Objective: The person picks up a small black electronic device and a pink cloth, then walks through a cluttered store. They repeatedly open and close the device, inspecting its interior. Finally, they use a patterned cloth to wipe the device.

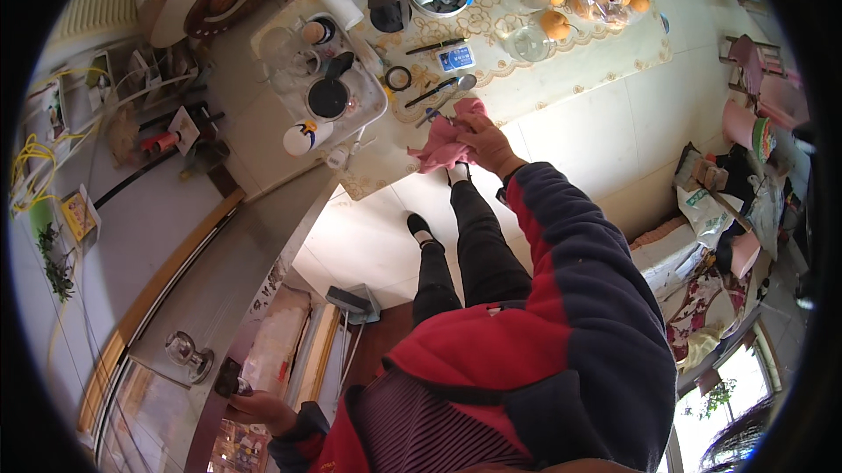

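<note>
1. The pink cloth lies under and to the left of the right hand's fingers, at the edge of the table. Those fingers are bent closed over its bunched folds.
2. I'd judge it light, soft and limp, nothing to break; a gathered handful at the middle should hold better than a loose corner.
3. The spoon lies just beyond those fingertips, hard and probably slicker than the cloth.
4. The left hand's fingers curl at a dark object; I can't tell what it is or how firmly they have it.
5. The right palm's underside and whatever the cloth covers are hidden from me.
</note>
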`<state>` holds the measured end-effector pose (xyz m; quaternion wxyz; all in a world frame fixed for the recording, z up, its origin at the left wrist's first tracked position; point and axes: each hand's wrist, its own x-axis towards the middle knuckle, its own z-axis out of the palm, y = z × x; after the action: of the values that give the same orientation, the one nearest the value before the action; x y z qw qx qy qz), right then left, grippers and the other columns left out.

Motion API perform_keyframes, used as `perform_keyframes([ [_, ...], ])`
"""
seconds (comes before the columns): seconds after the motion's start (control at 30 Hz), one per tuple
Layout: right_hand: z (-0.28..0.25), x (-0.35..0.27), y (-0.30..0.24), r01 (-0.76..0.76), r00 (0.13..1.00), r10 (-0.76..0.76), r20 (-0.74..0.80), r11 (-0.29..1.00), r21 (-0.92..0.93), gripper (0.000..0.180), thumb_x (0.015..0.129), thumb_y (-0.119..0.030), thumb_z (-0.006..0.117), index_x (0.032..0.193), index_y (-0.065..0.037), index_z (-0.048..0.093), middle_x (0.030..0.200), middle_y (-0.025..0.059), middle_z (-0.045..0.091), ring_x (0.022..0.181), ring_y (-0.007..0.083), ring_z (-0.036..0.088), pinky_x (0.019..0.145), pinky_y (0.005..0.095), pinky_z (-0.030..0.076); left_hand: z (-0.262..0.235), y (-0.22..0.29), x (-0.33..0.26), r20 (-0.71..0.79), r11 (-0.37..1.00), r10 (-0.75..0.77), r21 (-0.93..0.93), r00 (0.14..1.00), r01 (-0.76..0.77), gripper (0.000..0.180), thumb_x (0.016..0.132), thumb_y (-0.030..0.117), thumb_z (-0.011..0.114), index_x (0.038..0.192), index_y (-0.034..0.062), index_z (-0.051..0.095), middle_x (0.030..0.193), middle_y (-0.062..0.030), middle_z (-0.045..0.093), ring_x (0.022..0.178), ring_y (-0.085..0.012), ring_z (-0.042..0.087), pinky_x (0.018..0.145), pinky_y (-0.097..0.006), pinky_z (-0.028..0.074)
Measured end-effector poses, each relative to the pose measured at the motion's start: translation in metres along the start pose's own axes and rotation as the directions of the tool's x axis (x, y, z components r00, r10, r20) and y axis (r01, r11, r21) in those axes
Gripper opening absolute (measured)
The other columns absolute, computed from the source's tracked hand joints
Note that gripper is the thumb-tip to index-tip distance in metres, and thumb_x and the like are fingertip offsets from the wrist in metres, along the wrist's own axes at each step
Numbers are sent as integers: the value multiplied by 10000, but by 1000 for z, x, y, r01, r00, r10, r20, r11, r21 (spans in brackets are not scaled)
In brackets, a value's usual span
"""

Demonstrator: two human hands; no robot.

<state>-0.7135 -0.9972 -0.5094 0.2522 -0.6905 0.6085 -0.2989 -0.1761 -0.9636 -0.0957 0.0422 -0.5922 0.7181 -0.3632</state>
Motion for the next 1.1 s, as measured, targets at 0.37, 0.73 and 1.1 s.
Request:
perform_keyframes([
  [0.37, -79, -19, 48, -261, 689, 714, -126, 406, 876, 354, 742, 110, 568, 1049, -52, 635, 1039, -12, 623, 961, 108, 565, 835, 264, 473, 11, -12, -15, 88, 869, -352, -338, 932, 360, 250, 957, 149, 520, 1016, -89, 570, 972, -208, 561, 806, -289, 584, 678, -361, 501],
  [0.73, -39, 6, 69, -729, 545, 837, -49, 444, -521, 511, 806, -391, 620, 1267, -214, 489, 1233, 198, 518, 1050, 404, 565, 872, 472, 481, -4, 4, 1, -52, 993, 82, 84, 995, -78, 126, 892, 66, 602, 957, -33, 559, 873, -183, 536, 755, -353, 555, 639, -416, 481],
  [1.1, -30, 18, 4, -514, 853, 408, -326, 766, -386, 522, 753, -298, 687, 1231, -147, 540, 1171, 113, 530, 1079, 350, 501, 898, 457, 423, -1, 1, -2, 17, 996, -59, 75, 998, 57, 157, 872, 100, 648, 925, -31, 579, 868, -184, 543, 765, -352, 565, 638, -422, 478],
])
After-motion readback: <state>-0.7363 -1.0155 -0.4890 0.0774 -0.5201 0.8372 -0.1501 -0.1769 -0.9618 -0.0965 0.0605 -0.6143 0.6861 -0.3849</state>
